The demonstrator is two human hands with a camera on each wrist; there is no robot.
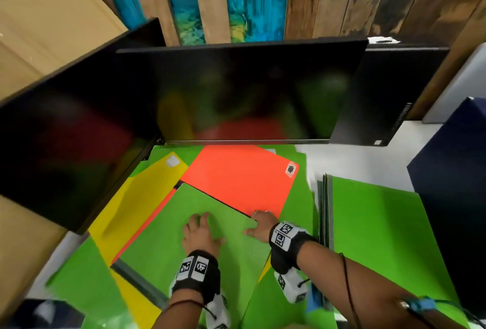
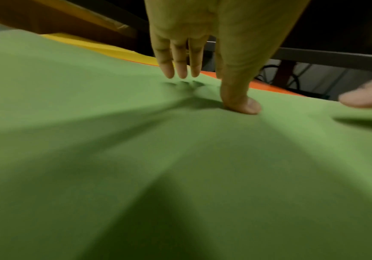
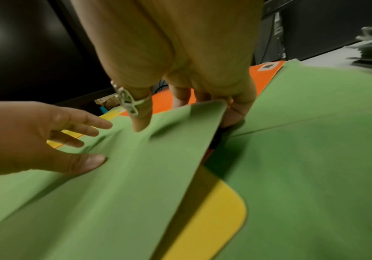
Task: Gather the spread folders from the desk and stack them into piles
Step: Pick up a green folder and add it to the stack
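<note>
On the bench, atop the other spread folders, lies the green folder. We press our left hand flat on it, fingers spread, while our right hand pinches its corner beside the orange folder.

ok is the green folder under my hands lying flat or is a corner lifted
A corner is lifted. The right hand pinches the green folder at its far corner and raises it off the yellow folder; the left hand presses it down.
</note>
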